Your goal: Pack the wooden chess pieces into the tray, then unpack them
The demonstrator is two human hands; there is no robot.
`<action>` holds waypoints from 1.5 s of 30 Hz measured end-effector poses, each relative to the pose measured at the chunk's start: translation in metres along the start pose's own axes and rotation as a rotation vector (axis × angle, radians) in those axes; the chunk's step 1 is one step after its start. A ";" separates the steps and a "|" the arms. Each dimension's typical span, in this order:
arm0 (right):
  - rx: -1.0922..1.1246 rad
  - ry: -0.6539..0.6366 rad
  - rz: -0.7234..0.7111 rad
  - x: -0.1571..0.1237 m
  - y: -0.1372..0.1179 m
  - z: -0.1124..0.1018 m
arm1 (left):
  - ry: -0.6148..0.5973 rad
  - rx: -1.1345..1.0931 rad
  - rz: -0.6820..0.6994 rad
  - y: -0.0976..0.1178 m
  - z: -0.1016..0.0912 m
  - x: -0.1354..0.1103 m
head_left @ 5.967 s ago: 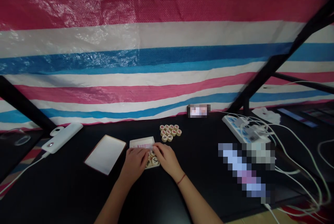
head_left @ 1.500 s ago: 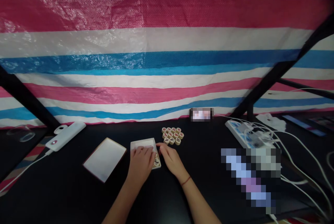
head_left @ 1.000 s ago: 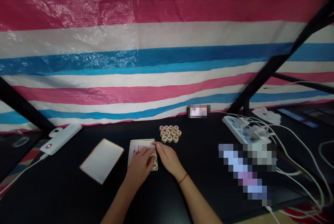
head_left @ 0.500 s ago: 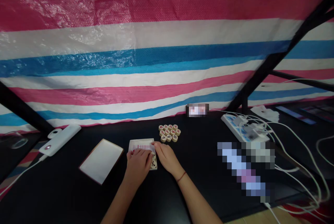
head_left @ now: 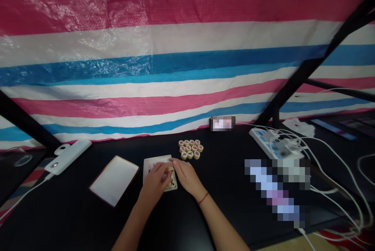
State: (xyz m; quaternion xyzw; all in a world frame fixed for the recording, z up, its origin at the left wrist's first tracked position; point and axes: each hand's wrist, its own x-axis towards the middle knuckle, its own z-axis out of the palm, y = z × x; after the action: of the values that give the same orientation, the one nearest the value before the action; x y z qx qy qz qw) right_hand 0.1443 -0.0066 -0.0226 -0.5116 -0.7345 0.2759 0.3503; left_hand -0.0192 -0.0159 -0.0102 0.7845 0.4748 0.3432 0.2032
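A small white open box (head_left: 148, 161) sits on the black table, with a folded paper printed in red and several round Chinese chess pieces (head_left: 172, 183) inside. My left hand (head_left: 155, 178) reaches over the box, its fingers bent and pinched at a chess piece (head_left: 170, 170) in the right half; the hand covers much of the inside. My right hand (head_left: 187, 175) grips the box at its right side, fingers by the far right corner. Just beyond, several chess pieces (head_left: 191, 148) with red or black characters lie in three rows.
A box lid (head_left: 114, 180) lies inside up to the left. Farther left is a white device (head_left: 68, 157) with a cable. On the right are a power strip (head_left: 263, 143), tangled white cables and a blurred-out object (head_left: 272, 188). A striped sheet (head_left: 175, 106) hangs behind, with black frame bars.
My left hand has shifted slightly right, its fingers drawing together at a chess piece. The printed paper is now more covered by that hand. My right hand stays at the box's edge.
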 end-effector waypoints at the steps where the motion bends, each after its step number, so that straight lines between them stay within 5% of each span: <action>1: 0.018 0.009 -0.022 0.000 0.000 -0.001 | 0.032 -0.014 -0.012 -0.002 -0.001 0.000; 10: -0.010 0.050 -0.173 -0.006 -0.002 0.000 | 0.088 -0.126 -0.029 -0.008 -0.004 -0.005; 16: -0.034 0.087 -0.223 -0.010 0.002 0.003 | 0.052 0.004 0.038 -0.005 -0.001 -0.008; 23: -0.100 0.119 -0.197 -0.009 0.000 0.009 | 0.189 0.035 0.117 -0.008 0.001 -0.012; 26: -0.098 0.248 -0.123 -0.007 0.003 0.001 | 0.228 -0.005 0.083 -0.009 -0.002 -0.012; 30: -0.145 0.646 0.041 -0.004 0.023 -0.024 | 0.321 -0.032 -0.009 -0.013 -0.004 -0.010; 32: -0.215 0.742 0.135 -0.005 0.039 -0.036 | 0.373 -0.036 -0.044 -0.017 -0.005 -0.009; 39: -0.442 0.641 0.361 -0.012 0.081 -0.037 | 0.405 0.009 -0.095 -0.021 -0.004 -0.008; 45: -0.428 0.583 0.444 -0.011 0.070 -0.040 | 0.370 -0.034 -0.091 -0.019 -0.004 -0.007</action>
State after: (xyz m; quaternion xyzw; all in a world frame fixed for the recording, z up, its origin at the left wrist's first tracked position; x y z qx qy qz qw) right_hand 0.2179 0.0079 -0.0547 -0.7752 -0.5173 0.0300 0.3613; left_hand -0.0355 -0.0131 -0.0218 0.6821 0.5332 0.4801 0.1410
